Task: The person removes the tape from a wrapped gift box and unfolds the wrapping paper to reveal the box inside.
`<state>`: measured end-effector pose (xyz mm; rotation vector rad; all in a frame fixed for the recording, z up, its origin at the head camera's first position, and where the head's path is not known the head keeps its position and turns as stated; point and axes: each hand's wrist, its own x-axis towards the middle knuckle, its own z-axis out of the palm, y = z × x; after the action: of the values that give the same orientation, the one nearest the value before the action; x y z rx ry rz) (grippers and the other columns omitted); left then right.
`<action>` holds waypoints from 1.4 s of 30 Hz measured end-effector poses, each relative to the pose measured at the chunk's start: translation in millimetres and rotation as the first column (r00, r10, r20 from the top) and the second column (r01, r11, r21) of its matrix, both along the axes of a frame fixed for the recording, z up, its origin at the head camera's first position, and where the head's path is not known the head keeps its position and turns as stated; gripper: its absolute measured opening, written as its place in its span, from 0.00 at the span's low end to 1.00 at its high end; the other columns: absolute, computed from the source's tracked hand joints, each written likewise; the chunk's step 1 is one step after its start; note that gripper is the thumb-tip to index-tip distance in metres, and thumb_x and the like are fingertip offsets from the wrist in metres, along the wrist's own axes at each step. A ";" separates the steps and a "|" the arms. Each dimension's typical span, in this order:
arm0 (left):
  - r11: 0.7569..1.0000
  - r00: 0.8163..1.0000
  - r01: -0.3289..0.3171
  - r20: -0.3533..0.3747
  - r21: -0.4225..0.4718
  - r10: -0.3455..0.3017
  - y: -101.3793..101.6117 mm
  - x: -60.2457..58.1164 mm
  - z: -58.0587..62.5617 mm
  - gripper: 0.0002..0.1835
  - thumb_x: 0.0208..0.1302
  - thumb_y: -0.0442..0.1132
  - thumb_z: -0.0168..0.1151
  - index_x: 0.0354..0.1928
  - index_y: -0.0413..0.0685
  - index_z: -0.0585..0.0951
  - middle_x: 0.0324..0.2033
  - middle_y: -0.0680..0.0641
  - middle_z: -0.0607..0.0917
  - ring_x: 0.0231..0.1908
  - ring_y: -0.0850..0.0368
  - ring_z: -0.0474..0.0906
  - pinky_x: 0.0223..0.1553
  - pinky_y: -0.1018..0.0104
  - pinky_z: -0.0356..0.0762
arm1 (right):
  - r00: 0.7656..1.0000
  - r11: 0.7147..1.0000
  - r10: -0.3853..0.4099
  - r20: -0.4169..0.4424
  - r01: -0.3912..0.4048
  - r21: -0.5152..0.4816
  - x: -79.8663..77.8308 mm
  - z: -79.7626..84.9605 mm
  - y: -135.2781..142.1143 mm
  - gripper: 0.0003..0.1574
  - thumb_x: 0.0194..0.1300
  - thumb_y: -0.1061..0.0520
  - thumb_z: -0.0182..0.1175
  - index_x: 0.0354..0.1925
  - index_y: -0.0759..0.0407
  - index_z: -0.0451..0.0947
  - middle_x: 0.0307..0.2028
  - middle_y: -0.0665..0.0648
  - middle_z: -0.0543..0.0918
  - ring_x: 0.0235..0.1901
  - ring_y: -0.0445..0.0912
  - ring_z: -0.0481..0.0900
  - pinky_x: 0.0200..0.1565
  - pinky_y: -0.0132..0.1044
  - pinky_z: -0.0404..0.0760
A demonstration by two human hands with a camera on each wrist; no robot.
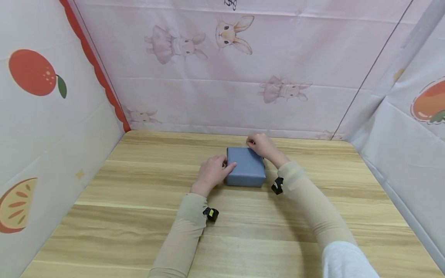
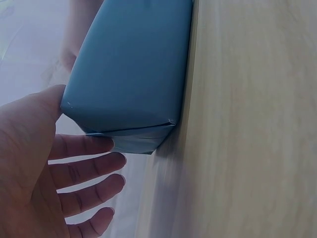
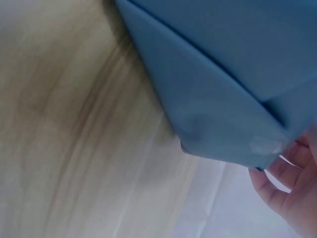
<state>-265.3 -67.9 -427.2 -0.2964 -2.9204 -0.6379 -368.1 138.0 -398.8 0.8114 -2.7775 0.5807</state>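
Note:
A box wrapped in plain blue paper (image 1: 245, 166) lies flat on the wooden table. My left hand (image 1: 211, 173) holds it by the left side, thumb over the top and fingers against the end. In the left wrist view, the index finger of this hand (image 2: 29, 158) touches a folded paper flap (image 2: 141, 138), while the other fingers fan out below. At the box's far right corner is my right hand (image 1: 262, 147), its fingers bent down by the back edge. Folded paper (image 3: 208, 94) shows at the box's right end, with a small shiny patch near the corner. What the right fingertips touch is partly hidden.
The wooden table (image 1: 139, 216) spreads around the box. A pink cloth with printed rabbits (image 1: 215, 96) hangs behind it, and fruit-printed cloths close in the left (image 1: 52, 131) and right (image 1: 399, 154) sides. Both wrists wear black straps.

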 end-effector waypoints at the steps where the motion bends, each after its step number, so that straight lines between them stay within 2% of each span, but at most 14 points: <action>1: 1.000 1.000 -0.001 0.000 0.000 0.001 -0.2 0.0 -0.2 0.25 0.68 0.66 0.49 0.34 0.53 0.78 0.31 0.53 0.81 0.31 0.58 0.75 0.31 0.64 0.72 | 1.000 1.000 -0.003 0.000 0.003 -0.010 1.4 1.1 0.9 0.10 0.67 0.62 0.57 0.38 0.63 0.85 0.35 0.60 0.87 0.33 0.49 0.82 0.39 0.44 0.81; 8: 1.000 1.000 0.001 0.002 0.001 -0.001 -0.5 0.0 -0.2 0.25 0.68 0.66 0.49 0.35 0.52 0.78 0.31 0.52 0.81 0.30 0.58 0.75 0.31 0.64 0.72 | 0.999 0.997 -0.047 0.015 0.048 -0.056 14.8 10.2 8.6 0.10 0.68 0.59 0.58 0.40 0.63 0.85 0.36 0.60 0.88 0.36 0.51 0.85 0.40 0.44 0.83; 16: 1.000 1.000 -0.002 -0.007 -0.001 0.002 -0.7 -1.6 -0.1 0.26 0.68 0.66 0.49 0.38 0.52 0.79 0.31 0.52 0.81 0.31 0.57 0.75 0.32 0.63 0.73 | 0.992 0.988 -0.128 -0.011 0.126 -0.085 46.0 23.7 15.6 0.10 0.69 0.56 0.58 0.41 0.61 0.82 0.37 0.59 0.87 0.37 0.52 0.84 0.40 0.46 0.83; 21: 1.000 1.000 0.005 -0.005 0.000 -0.005 -0.3 -0.8 0.7 0.25 0.68 0.66 0.50 0.37 0.51 0.79 0.31 0.52 0.81 0.30 0.57 0.75 0.32 0.63 0.73 | 0.982 0.978 -0.189 -0.011 0.187 -0.092 65.5 22.3 20.8 0.13 0.70 0.54 0.56 0.43 0.62 0.81 0.40 0.61 0.86 0.40 0.54 0.84 0.43 0.48 0.83; 25: 1.000 1.000 0.007 -0.002 0.008 -0.007 0.5 0.7 1.3 0.25 0.68 0.65 0.50 0.37 0.51 0.79 0.31 0.52 0.82 0.31 0.57 0.75 0.32 0.63 0.73 | 0.971 0.967 -0.239 -0.023 0.236 -0.093 75.8 17.3 24.8 0.14 0.68 0.50 0.59 0.40 0.60 0.81 0.38 0.60 0.86 0.37 0.53 0.84 0.39 0.46 0.82; 28: 1.000 1.000 0.004 -0.002 0.004 -0.004 1.0 1.2 0.8 0.25 0.68 0.65 0.50 0.37 0.51 0.79 0.31 0.52 0.82 0.31 0.57 0.75 0.32 0.63 0.73 | 0.960 0.957 -0.278 -0.014 0.276 -0.083 80.2 13.3 27.2 0.17 0.67 0.45 0.61 0.35 0.58 0.78 0.31 0.58 0.84 0.29 0.50 0.80 0.30 0.42 0.78; 32: 1.000 1.000 0.001 0.007 0.010 -0.001 1.7 1.5 -0.2 0.25 0.68 0.65 0.50 0.38 0.51 0.79 0.32 0.51 0.82 0.31 0.57 0.75 0.32 0.63 0.73 | 0.945 0.946 -0.323 0.043 0.324 -0.023 82.6 5.6 28.9 0.23 0.66 0.39 0.59 0.29 0.57 0.74 0.22 0.55 0.77 0.21 0.46 0.71 0.23 0.36 0.67; 38: 1.000 1.000 0.005 0.008 0.010 -0.005 1.3 0.9 -1.7 0.25 0.68 0.65 0.49 0.39 0.51 0.79 0.32 0.51 0.82 0.31 0.57 0.75 0.33 0.63 0.73 | 0.920 0.932 -0.362 0.153 0.362 0.031 82.2 -4.4 27.0 0.28 0.67 0.34 0.55 0.26 0.55 0.72 0.19 0.53 0.73 0.19 0.46 0.70 0.21 0.35 0.64; 42: 1.000 1.000 0.009 -0.006 0.007 -0.009 0.8 -0.4 -1.9 0.25 0.68 0.65 0.50 0.37 0.51 0.78 0.31 0.52 0.81 0.30 0.57 0.75 0.31 0.64 0.71 | 0.922 0.937 -0.348 0.170 0.350 0.018 80.5 -7.6 26.2 0.26 0.70 0.38 0.54 0.26 0.56 0.71 0.19 0.53 0.72 0.20 0.46 0.70 0.21 0.35 0.64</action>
<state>-265.7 -67.2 -429.1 -0.3102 -2.9121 -0.6474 -287.6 164.2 -406.4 0.2568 -2.9669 0.6220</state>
